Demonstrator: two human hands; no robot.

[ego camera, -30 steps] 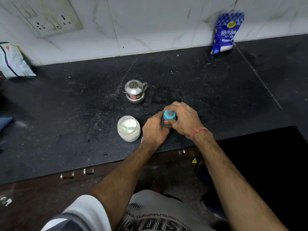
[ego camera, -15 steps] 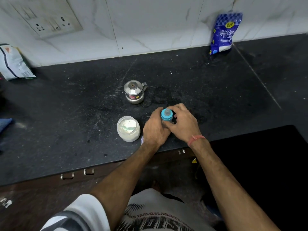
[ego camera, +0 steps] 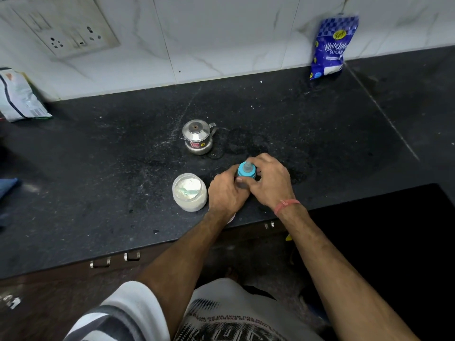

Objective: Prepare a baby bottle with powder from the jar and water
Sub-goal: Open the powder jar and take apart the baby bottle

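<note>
**A:** Where does the baby bottle [ego camera: 247,171] stand?

**B:** Upright near the front edge of a black stone counter [ego camera: 320,134], its blue collar and clear teat facing up. Most of its body is hidden behind the two hands.

**A:** What are the hands doing?

**B:** The left hand [ego camera: 227,193] is curled around the bottle's body from the left, fingers closed on it. The right hand [ego camera: 269,182] wraps over the blue collar from the right, thumb pressed against the near side and fingers bent around the far side. A red thread [ego camera: 286,205] circles the right wrist.

**A:** And the powder?

**B:** An open jar [ego camera: 189,192] of white powder sits just beside the left hand, with a pale green scoop [ego camera: 187,191] lying inside it.

**A:** Anything else on the counter?

**B:** A small steel pot [ego camera: 198,137] with a lid, spout and handle stands behind the jar, apart from the hands. A blue sugar packet [ego camera: 331,46] leans against the white tiled wall at the far right, and another packet [ego camera: 18,97] lies at the far left below a switch panel [ego camera: 66,25].
</note>
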